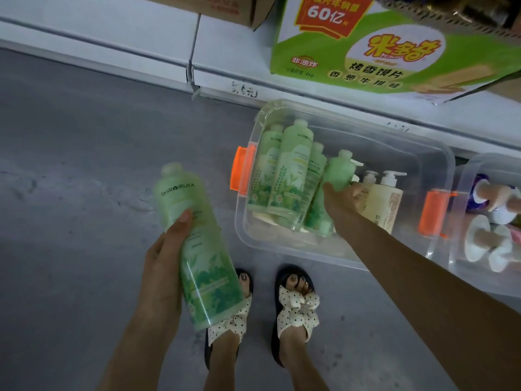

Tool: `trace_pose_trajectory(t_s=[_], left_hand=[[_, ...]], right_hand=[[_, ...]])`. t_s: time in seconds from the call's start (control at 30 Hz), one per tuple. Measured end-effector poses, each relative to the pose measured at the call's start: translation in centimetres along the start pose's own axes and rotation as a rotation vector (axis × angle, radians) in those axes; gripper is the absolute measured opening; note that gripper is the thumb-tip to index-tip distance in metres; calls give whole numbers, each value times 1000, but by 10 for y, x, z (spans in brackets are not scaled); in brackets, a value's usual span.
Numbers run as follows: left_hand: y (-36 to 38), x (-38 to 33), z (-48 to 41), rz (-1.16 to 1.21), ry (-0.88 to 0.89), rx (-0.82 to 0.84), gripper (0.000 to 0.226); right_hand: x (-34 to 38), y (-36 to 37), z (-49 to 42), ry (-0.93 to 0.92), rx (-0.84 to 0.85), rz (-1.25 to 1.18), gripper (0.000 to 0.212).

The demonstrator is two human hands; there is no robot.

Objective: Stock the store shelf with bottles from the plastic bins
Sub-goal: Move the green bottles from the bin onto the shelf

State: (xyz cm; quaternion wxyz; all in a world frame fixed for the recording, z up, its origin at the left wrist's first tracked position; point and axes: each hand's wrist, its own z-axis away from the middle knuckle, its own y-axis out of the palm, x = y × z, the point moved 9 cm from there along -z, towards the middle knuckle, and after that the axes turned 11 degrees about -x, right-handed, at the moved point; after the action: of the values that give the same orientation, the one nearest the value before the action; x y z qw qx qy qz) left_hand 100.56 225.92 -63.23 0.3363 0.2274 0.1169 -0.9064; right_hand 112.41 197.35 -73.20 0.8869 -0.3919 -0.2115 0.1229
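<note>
Both my hands had a green bottle, one out of the bin and one inside it.

My left hand (166,266) was wrapped around a tall green bottle (197,244) over the floor, left of the clear bin (408,162). My right hand (342,203) reached into that bin and gripped, as far as I could tell, a second green bottle (339,170). Cream pump bottles (383,201) lay just beside it, with the white shelf (158,52) beyond.

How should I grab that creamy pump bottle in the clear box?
Probably wrap your fingers round the cream pump bottle at its wide body, just under the pump, coming from above on its right. The clear bin is bare there, while green bottles crowd its left; the thin pump looks a poor handle.
</note>
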Motion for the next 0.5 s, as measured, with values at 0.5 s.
trace_pose_trajectory(t_s=[0.5], left_hand=[[20, 7, 3, 2, -16, 14, 39]], right_hand=[[-20, 4, -18, 11, 175, -139, 50]])
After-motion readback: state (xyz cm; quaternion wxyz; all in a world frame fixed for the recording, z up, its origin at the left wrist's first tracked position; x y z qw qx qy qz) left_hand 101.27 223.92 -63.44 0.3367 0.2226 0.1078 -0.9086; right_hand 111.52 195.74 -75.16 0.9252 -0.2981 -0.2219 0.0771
